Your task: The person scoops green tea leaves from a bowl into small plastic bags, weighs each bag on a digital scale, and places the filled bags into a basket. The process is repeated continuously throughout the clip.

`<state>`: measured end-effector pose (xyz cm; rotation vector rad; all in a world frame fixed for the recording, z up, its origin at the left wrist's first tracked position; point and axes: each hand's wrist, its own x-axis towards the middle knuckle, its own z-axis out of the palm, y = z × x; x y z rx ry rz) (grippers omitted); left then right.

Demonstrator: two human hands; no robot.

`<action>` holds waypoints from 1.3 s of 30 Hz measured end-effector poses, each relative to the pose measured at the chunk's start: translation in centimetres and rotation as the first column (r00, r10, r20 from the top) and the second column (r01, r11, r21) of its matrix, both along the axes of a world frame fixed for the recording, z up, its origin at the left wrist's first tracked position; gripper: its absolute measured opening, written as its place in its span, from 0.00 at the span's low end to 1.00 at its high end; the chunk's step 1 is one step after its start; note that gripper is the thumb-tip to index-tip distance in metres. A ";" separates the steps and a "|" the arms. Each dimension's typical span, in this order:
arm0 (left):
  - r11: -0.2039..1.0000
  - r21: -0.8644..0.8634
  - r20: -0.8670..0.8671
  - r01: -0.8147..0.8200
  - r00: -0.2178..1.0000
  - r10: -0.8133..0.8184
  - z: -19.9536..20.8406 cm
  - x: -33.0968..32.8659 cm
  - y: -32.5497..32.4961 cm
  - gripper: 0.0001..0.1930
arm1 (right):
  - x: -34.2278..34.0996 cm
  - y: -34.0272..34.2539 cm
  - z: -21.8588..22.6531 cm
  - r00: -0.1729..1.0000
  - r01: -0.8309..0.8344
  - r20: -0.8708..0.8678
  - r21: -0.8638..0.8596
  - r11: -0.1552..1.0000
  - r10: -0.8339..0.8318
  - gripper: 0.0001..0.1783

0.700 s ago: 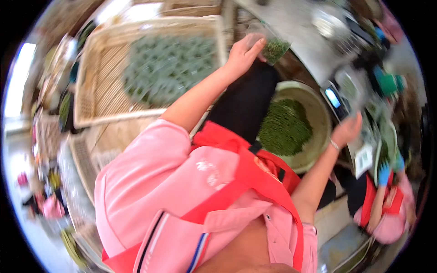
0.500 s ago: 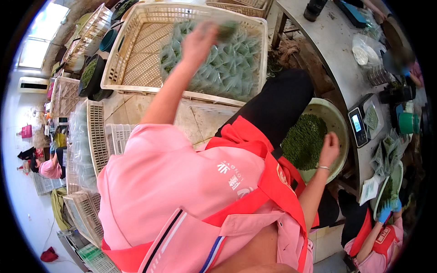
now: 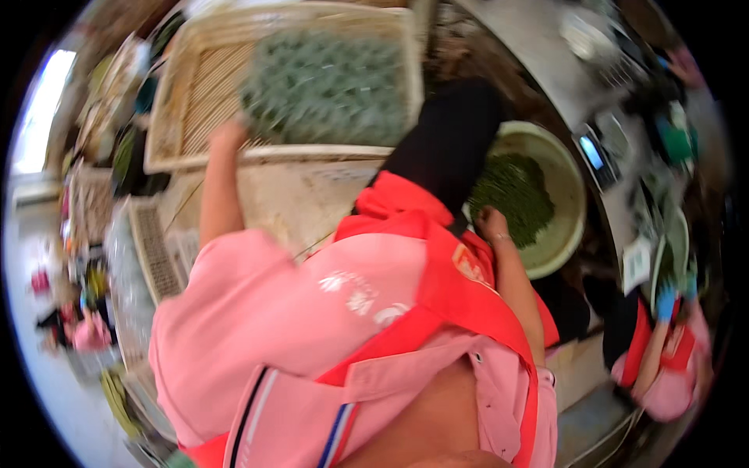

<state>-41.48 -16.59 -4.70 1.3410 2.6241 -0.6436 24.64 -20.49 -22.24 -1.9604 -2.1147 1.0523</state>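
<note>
Fingers of the right hand [image 3: 491, 223], too blurred to tell what they hold, are at the near-left edge of the basin [image 3: 569, 204]'s green pile [image 3: 519, 195]; the left hand [image 3: 228, 136], equally unreadable, is just left of the crate [image 3: 207, 93]'s bags [image 3: 328, 90].

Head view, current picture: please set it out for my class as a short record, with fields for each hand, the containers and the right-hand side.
Left hand: left hand, blurred, at the crate's near edge; whether it holds anything cannot be told
Right hand: right hand, at the basin's near-left side, by the green pieces; grip unclear
Crate: pale slatted crate, clear packets massed toward its right
Basin: pale round basin, holding the green pieces
Right side: scale with lit display; blue-gloved co-worker lower right
</note>
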 end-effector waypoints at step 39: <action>0.188 0.887 0.148 0.422 0.126 -0.981 6.0 43.9 12.8 0.17 | 7.9 7.1 19.8 0.756 0.654 -0.284 0.290 0.699 -0.590 0.12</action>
